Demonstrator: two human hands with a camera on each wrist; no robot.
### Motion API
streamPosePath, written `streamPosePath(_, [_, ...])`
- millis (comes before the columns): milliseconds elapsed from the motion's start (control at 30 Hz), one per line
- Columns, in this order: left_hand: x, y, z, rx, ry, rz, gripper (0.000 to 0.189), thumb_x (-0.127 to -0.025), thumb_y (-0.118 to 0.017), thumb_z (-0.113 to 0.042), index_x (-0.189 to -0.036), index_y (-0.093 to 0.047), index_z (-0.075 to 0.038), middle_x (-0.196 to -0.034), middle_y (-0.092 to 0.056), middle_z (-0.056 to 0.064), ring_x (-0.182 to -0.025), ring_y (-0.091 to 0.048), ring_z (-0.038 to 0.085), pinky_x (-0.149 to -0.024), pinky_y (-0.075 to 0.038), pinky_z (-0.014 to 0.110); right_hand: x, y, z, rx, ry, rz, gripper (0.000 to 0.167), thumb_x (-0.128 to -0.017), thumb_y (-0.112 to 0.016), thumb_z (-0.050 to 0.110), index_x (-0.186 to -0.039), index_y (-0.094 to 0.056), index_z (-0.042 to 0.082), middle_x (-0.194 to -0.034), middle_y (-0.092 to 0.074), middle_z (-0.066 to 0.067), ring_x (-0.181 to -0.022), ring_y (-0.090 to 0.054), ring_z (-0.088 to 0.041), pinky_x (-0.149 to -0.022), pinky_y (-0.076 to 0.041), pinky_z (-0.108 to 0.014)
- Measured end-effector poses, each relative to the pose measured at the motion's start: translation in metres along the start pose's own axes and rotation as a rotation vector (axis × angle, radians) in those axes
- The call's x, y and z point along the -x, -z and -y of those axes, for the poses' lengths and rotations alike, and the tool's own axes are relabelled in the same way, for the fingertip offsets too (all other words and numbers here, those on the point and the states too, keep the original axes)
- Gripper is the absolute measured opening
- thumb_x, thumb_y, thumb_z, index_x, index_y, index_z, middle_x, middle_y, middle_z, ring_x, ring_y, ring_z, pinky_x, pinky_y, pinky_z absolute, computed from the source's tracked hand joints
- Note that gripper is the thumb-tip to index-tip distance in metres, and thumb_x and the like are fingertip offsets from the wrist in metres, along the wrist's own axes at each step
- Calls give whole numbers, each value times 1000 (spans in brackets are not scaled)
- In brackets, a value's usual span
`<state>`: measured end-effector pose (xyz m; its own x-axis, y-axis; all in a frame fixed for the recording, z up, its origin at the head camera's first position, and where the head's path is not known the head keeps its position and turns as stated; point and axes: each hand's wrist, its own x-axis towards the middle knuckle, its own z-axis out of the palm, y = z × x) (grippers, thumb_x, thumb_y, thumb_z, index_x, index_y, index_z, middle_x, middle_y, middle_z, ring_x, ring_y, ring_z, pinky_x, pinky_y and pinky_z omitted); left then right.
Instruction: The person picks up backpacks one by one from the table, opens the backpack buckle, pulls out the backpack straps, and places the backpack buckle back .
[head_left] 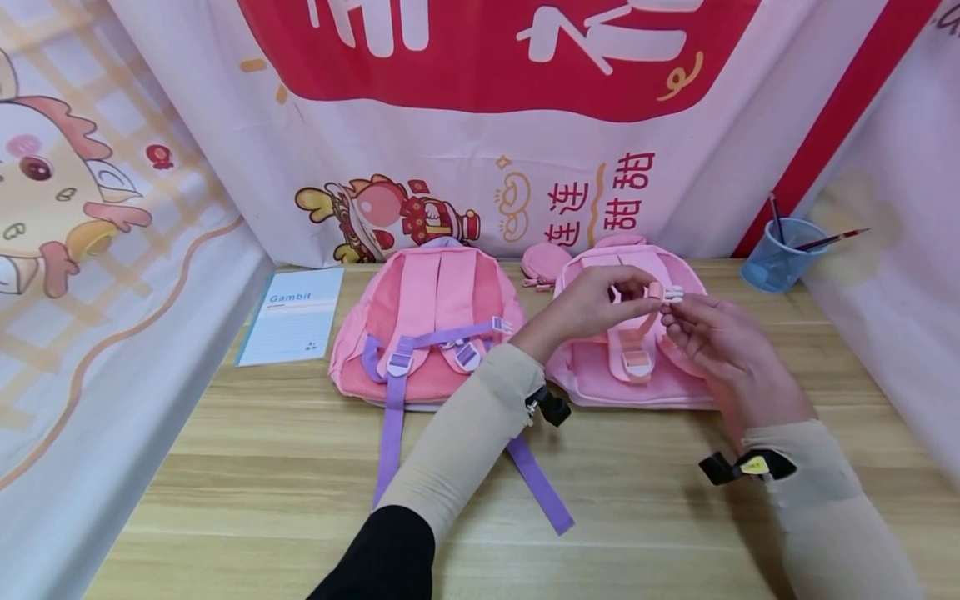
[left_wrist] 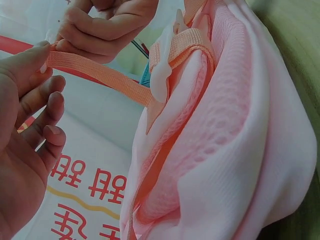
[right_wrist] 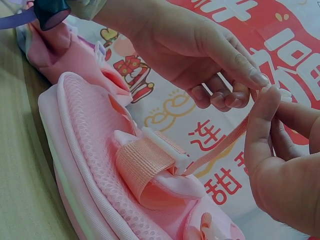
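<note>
My left hand (head_left: 581, 308) pinches an orange webbing strap (left_wrist: 100, 72) beside a white side-release buckle (head_left: 673, 294) with prongs. From the other side my right hand (head_left: 712, 337) pinches at the buckle, its fingertips meeting the left ones in the right wrist view. The strap runs taut from the hands to a white slider (right_wrist: 167, 150) on a shoulder strap of the right pink backpack (head_left: 675, 392). That backpack lies with its straps facing up. Fingers partly cover the buckle in both wrist views.
A second pink backpack (head_left: 352, 358) with purple webbing straps (head_left: 540, 487) lies to the left, under my left forearm. A light blue notebook (head_left: 288, 325) is further left. A round pink pouch (head_left: 543, 262) sits behind, and a blue pen cup (head_left: 783, 258) stands at the back right.
</note>
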<state>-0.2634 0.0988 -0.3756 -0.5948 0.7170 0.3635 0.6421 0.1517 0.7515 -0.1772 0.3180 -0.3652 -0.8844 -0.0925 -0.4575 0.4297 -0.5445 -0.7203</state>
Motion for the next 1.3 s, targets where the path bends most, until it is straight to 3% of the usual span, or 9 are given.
streamPosePath(400, [-1,1,-4,-19,56,43,22,-103,-76,-23,-121,-75,-10,-98,-73,2,-89,-62,7,-85,-54,21,-2,1,0,34,4,14,12,-102,-74,13,-112,-82,15,-105,-80,-3,-91,-73,-14,-86,-64,-26])
streamPosePath(633, [0,-1,-1,-29,36,33,20,-101,-78,-22,-117,-76,-11,-96,-72,1,-88,-62,9,-81,-51,18,0,1,-1,6,25,79,22,-108,-68,30,-121,-75,14,-109,-76,-4,-98,-69,-17,-87,-64,-27])
streamPosePath(733, [-1,-1,-1,-59,36,44,19,-101,-79,-24,-116,-76,-12,-95,-71,0,-88,-62,8,-82,-51,17,1,1,0,52,39,67,24,-106,-69,34,-118,-77,15,-107,-77,-4,-98,-72,-17,-87,-64,-27])
streamPosePath(967, [-3,-1,-1,-129,4,59,19,-101,-79,-23,-116,-76,-12,-92,-69,-1,-85,-60,8,-77,-49,16,1,-1,3,287,91,-1,11,-102,-76,28,-108,-83,22,-101,-82,2,-91,-79,-14,-82,-65,-25])
streamPosePath(1300, [-4,-3,-1,-104,24,86,21,-101,-79,-22,-118,-74,-11,-94,-68,1,-85,-59,7,-78,-49,15,5,-6,4,331,115,-18,15,-107,-70,25,-101,-83,22,-96,-82,2,-86,-79,-14,-79,-65,-25])
